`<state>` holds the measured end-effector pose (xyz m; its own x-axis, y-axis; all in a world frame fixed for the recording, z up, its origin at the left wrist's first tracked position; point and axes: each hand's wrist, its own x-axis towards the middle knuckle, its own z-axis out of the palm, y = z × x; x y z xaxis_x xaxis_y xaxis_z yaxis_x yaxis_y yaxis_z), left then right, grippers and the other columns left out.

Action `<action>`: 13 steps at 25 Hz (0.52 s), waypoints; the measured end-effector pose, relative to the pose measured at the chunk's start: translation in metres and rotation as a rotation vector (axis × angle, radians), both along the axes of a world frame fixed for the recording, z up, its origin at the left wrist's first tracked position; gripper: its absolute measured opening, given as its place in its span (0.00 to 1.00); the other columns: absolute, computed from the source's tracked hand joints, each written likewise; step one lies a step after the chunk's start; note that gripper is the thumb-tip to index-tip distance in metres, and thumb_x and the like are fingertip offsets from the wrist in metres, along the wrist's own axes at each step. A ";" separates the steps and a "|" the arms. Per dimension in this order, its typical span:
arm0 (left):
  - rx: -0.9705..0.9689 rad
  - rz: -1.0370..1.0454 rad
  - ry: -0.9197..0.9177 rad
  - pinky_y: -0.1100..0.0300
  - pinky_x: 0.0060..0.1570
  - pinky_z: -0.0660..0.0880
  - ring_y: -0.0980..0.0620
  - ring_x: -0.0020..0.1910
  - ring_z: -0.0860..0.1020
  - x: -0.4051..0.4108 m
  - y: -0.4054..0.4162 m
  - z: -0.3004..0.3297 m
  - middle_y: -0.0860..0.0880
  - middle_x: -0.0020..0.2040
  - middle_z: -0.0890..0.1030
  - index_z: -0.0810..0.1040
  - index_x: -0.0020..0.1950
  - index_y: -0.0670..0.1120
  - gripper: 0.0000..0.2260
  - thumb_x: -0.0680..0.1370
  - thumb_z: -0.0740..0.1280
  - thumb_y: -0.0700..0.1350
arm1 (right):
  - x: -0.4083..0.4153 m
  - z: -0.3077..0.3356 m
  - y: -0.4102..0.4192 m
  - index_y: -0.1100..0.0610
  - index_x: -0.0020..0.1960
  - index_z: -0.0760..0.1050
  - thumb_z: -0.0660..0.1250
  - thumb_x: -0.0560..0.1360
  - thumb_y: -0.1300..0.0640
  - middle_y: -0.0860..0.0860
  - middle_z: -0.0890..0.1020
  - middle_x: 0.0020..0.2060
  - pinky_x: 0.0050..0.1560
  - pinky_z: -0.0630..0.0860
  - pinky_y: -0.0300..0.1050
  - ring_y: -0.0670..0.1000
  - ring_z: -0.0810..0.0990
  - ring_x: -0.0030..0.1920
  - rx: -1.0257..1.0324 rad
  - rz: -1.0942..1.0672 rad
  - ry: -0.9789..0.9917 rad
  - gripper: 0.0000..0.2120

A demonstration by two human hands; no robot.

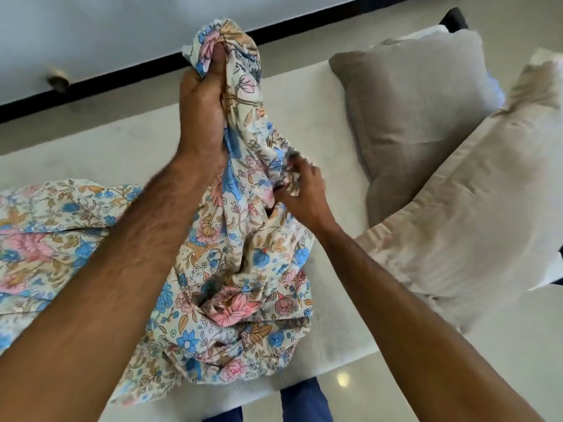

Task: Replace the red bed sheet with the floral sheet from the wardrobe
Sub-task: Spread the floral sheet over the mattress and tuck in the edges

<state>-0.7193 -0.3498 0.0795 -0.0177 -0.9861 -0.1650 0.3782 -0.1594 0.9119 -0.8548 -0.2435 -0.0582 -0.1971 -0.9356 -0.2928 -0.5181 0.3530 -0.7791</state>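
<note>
The floral sheet (240, 269), cream with pink and blue flowers, lies bunched on the bare white mattress (307, 95). Part of it spreads out to the left. My left hand (202, 105) grips a gathered bunch of the sheet and holds it raised above the bed. My right hand (303, 190) pinches a fold of the same sheet lower down, just to the right. No red sheet is in view.
Two beige pillows (420, 108) (475, 214) lie on the right part of the mattress. A pale wall with a dark skirting strip (128, 76) runs along the far side of the bed. Glossy floor tiles (426, 376) and my blue trouser legs show at the near edge.
</note>
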 end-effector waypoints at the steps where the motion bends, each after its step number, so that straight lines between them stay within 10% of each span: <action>1: -0.016 -0.014 0.012 0.34 0.60 0.76 0.33 0.58 0.80 0.005 -0.003 0.003 0.36 0.55 0.83 0.79 0.59 0.37 0.14 0.81 0.63 0.46 | -0.005 -0.006 -0.008 0.54 0.69 0.69 0.76 0.69 0.52 0.54 0.72 0.60 0.57 0.71 0.52 0.54 0.71 0.59 -0.040 -0.118 0.110 0.31; 3: -0.036 -0.026 0.026 0.30 0.61 0.72 0.28 0.62 0.77 0.015 -0.011 0.006 0.29 0.62 0.78 0.74 0.64 0.31 0.21 0.81 0.62 0.47 | -0.016 -0.003 -0.023 0.52 0.61 0.69 0.75 0.68 0.53 0.50 0.72 0.55 0.53 0.70 0.48 0.49 0.71 0.53 -0.111 -0.397 0.152 0.26; 5: -0.031 -0.023 0.040 0.29 0.62 0.71 0.28 0.62 0.76 0.025 -0.017 0.009 0.26 0.64 0.74 0.71 0.68 0.28 0.24 0.81 0.61 0.47 | -0.032 0.003 -0.036 0.50 0.60 0.70 0.73 0.73 0.55 0.47 0.77 0.51 0.50 0.74 0.42 0.43 0.77 0.48 -0.091 -0.458 -0.224 0.19; 9: -0.071 -0.019 0.021 0.31 0.63 0.72 0.30 0.62 0.77 0.049 -0.033 0.016 0.28 0.64 0.75 0.69 0.69 0.29 0.26 0.82 0.61 0.50 | -0.054 0.022 -0.009 0.61 0.58 0.79 0.65 0.82 0.55 0.44 0.76 0.28 0.32 0.75 0.42 0.45 0.72 0.27 0.262 0.118 -0.558 0.11; 13: -0.107 0.009 -0.039 0.41 0.55 0.75 0.39 0.54 0.79 0.049 -0.039 0.019 0.37 0.53 0.79 0.73 0.64 0.29 0.23 0.81 0.62 0.49 | -0.043 0.026 0.025 0.59 0.45 0.80 0.72 0.78 0.53 0.47 0.79 0.44 0.42 0.76 0.42 0.42 0.77 0.39 0.240 0.350 -0.343 0.09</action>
